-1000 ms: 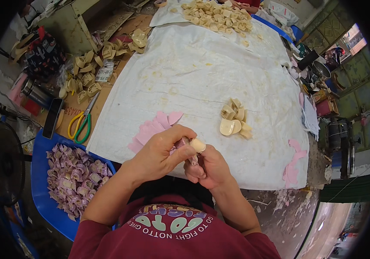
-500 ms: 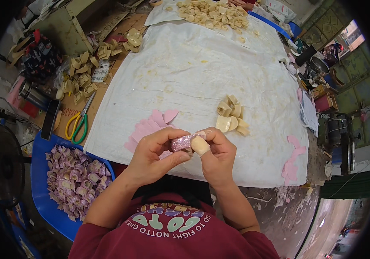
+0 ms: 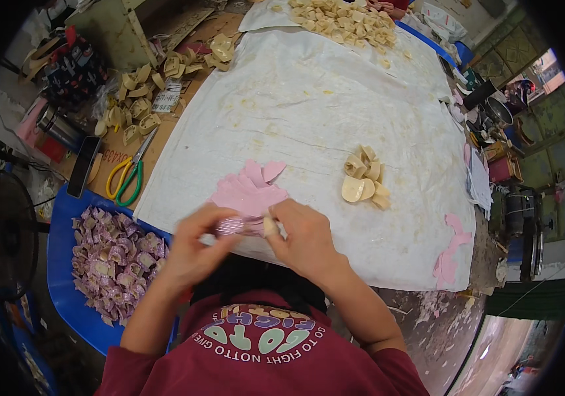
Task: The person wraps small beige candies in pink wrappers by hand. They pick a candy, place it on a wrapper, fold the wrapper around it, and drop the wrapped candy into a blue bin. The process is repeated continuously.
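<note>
My left hand (image 3: 197,237) is closed around a small shoe heel (image 3: 231,226) covered in glittery pink-purple material, blurred by motion. My right hand (image 3: 305,237) pinches at the heel's right end, and a beige cover sits on its thumb; its fingertips are partly hidden. Just beyond the hands lies a pile of pink cut pieces (image 3: 246,193) on the white cloth (image 3: 282,119). To the right of that pile is a small cluster of bare beige heels (image 3: 364,178). At the lower left, a blue tub (image 3: 61,264) holds many glitter-covered heels (image 3: 117,264).
Scissors (image 3: 127,175) with yellow and green handles and a dark phone (image 3: 85,165) lie at the left edge. More beige heels (image 3: 140,99) sit behind them. A large beige heap (image 3: 352,23) lies at the far end, near another person's hand (image 3: 380,5). Pink scraps (image 3: 451,251) lie right.
Both hands have moved left and slightly down with the heel, over the near edge of the pink pile. The whole view has shifted a little.
</note>
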Demonstrator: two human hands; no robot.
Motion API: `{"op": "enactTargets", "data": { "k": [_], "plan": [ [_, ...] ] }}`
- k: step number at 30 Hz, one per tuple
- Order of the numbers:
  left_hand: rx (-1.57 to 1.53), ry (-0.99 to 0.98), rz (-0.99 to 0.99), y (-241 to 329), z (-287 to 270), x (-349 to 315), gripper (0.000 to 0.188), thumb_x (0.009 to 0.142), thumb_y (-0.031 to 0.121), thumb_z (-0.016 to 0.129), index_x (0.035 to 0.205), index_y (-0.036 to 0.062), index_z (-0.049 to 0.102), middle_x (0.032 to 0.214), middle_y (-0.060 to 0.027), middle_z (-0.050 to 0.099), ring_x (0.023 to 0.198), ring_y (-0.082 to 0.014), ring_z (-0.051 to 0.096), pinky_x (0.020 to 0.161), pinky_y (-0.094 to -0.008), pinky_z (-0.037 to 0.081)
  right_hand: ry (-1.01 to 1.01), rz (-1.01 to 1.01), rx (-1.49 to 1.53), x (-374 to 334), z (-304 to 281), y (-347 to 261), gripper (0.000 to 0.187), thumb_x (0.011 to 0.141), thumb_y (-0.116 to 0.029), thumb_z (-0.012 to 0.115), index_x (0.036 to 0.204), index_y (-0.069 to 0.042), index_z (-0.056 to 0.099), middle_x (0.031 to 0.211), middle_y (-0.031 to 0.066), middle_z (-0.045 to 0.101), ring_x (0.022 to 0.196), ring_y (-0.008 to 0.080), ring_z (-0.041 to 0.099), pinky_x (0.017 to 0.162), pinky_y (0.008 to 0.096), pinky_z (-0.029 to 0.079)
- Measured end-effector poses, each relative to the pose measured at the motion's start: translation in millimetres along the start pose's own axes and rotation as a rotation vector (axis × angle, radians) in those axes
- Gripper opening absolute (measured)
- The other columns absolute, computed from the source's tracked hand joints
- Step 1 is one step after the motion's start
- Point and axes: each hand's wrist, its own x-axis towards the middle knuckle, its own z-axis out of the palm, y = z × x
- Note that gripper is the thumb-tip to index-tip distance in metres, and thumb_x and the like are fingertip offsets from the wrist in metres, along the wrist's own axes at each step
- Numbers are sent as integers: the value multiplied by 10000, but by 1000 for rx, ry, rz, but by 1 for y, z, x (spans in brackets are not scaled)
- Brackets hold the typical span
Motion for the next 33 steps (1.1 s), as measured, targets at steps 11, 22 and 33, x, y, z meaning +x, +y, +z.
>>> {"op": "enactTargets", "data": {
  "k": [11,22,33],
  "plan": [
    [929,651,-264,-70,-111,-98,642,784,57,645,1396,69,451,1453,-200,394,1350,-361,369,1127,-434,248,-25,-105,-106,21,41,10,205,768,-125,729,938,-45,647,909,80,627,881,265,580,754,368,451],
    [471,149,90,-62,16,28,795,763,266,744,1440,94,364,1476,-152,369,1396,-364,291,1103,-640,97,33,-3,136,13,66,49,107,803,-86,691,894,-45,652,1006,41,626,949,195,542,780,309,430],
    [338,359,213,-77,14,23,569,746,95,681,1293,70,525,1335,-184,496,1276,-358,445,1113,-560,206,-26,390,707,14,61,66,128,891,-75,602,933,3,694,963,22,638,798,94,525,703,234,425]
  ]
}}
